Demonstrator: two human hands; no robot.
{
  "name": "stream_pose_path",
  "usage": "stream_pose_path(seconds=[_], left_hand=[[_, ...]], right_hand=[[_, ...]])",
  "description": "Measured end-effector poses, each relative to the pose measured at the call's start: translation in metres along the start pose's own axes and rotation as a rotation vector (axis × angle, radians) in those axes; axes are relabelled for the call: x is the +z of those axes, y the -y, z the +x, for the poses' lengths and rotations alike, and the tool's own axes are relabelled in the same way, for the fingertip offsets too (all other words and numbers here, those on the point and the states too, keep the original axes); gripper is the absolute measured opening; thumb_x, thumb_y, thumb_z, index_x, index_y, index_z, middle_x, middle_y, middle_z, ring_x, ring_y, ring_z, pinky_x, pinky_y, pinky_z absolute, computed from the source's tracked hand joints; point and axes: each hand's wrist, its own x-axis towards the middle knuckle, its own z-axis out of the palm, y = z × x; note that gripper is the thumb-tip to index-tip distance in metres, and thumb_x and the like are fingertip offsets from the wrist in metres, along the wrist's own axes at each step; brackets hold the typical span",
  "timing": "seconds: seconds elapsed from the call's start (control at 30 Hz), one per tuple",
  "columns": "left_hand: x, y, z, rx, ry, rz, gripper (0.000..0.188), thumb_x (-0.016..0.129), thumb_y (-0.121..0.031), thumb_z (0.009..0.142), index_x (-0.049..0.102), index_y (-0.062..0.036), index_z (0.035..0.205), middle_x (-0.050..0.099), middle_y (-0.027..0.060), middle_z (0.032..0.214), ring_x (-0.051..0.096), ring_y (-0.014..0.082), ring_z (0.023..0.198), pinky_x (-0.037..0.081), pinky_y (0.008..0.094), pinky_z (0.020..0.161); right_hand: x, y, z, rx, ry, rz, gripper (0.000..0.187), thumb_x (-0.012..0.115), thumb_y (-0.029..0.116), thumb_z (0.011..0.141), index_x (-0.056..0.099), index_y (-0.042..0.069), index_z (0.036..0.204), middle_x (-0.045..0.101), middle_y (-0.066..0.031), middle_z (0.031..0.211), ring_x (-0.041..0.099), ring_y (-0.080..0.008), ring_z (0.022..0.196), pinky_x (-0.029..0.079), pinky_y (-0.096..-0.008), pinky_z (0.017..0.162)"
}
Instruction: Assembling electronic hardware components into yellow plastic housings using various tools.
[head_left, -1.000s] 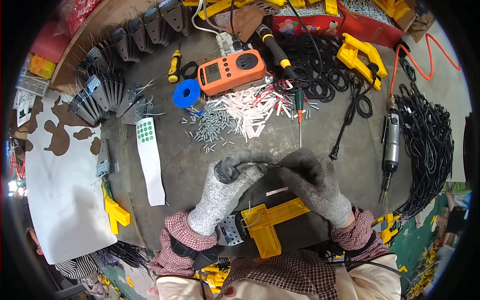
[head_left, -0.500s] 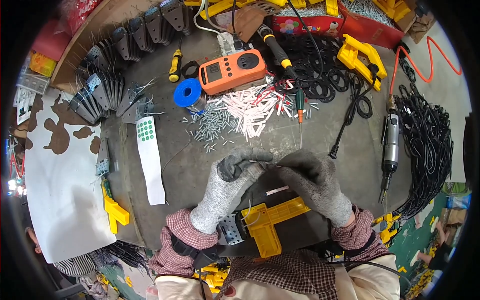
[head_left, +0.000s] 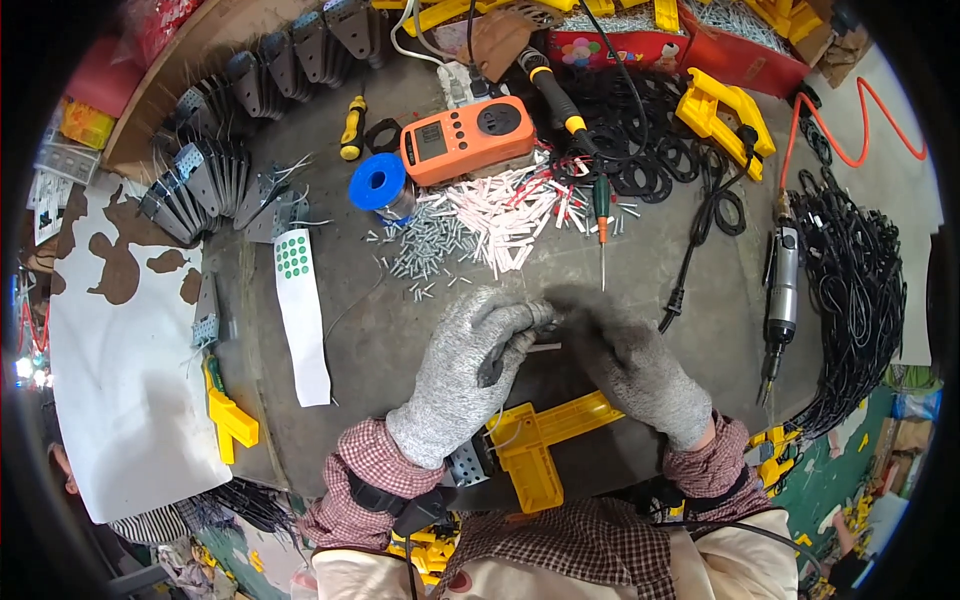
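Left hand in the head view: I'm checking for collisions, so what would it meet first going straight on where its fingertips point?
The left hand points rightward, so it would most likely first meet the blurred fingers of the right hand. Depth and blur hide whether the two already touch.

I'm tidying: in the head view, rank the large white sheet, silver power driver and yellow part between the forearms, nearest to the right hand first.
From the right hand:
1. Yellow part: below-left.
2. Silver power driver: right.
3. Large white sheet: far left.
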Motion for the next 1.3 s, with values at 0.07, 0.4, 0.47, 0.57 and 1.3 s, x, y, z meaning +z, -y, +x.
stream_pose_path(seconds=[0.07, 0.4, 0.47, 0.57, 1.3], left_hand=[[0.000, -0.002, 0.002, 0.005, 0.018, -0.001, 0.023, 0.071, 0.002, 0.085, 0.071, -0.0020, 0.107, 0.068, 0.0131, 0.100, 0.066, 0.0250, 0.094, 0.054, 0.0363, 0.081], [0.003, 0.000, -0.006, -0.105, 0.095, -0.352, 0.029, 0.075, -0.001, 0.086, 0.068, 0.0006, 0.115, 0.067, 0.0103, 0.110, 0.065, 0.0202, 0.104, 0.053, 0.0338, 0.090], [-0.003, -0.019, 0.001, -0.376, 0.113, -0.679, 0.038, 0.069, 0.000, 0.093, 0.057, 0.0000, 0.129, 0.066, 0.0100, 0.109, 0.065, 0.0160, 0.107, 0.053, 0.0280, 0.092], [-0.017, -0.002, -0.003, -0.458, 0.144, -0.785, 0.042, 0.068, -0.001, 0.094, 0.053, -0.0028, 0.133, 0.067, 0.0069, 0.101, 0.065, 0.0150, 0.107, 0.053, 0.0273, 0.094], [-0.018, -0.012, -0.014, -0.369, -0.175, -0.617, 0.015, 0.074, -0.006, 0.091, 0.063, -0.0032, 0.102, 0.065, 0.0040, 0.082, 0.060, 0.0095, 0.059, 0.048, 0.0225, 0.050]], right_hand=[[-0.001, -0.001, 0.000, -0.028, -0.065, 0.015, 0.045, 0.058, 0.005, 0.097, 0.050, 0.006, 0.142, 0.071, -0.0180, 0.102, 0.072, -0.0330, 0.095, 0.056, -0.0377, 0.080], [-0.005, -0.020, -0.009, -0.052, 0.165, -0.261, 0.064, 0.051, 0.004, 0.099, 0.025, 0.007, 0.158, 0.068, -0.0209, 0.110, 0.067, -0.0342, 0.094, 0.053, -0.0404, 0.087], [-0.007, -0.011, -0.003, -0.210, 0.114, -0.405, 0.070, 0.048, -0.002, 0.099, 0.018, 0.006, 0.161, 0.067, -0.0192, 0.120, 0.067, -0.0259, 0.099, 0.051, -0.0345, 0.092], [-0.010, 0.010, 0.002, 0.098, 0.058, 0.068, 0.069, 0.048, -0.001, 0.100, 0.018, 0.007, 0.161, 0.066, -0.0212, 0.119, 0.065, -0.0302, 0.095, 0.052, -0.0373, 0.091], [-0.009, -0.005, -0.009, -0.215, 0.163, -0.457, 0.034, 0.059, 0.016, 0.097, 0.062, 0.008, 0.130, 0.067, -0.0163, 0.117, 0.067, -0.0348, 0.097, 0.053, -0.0433, 0.086]])
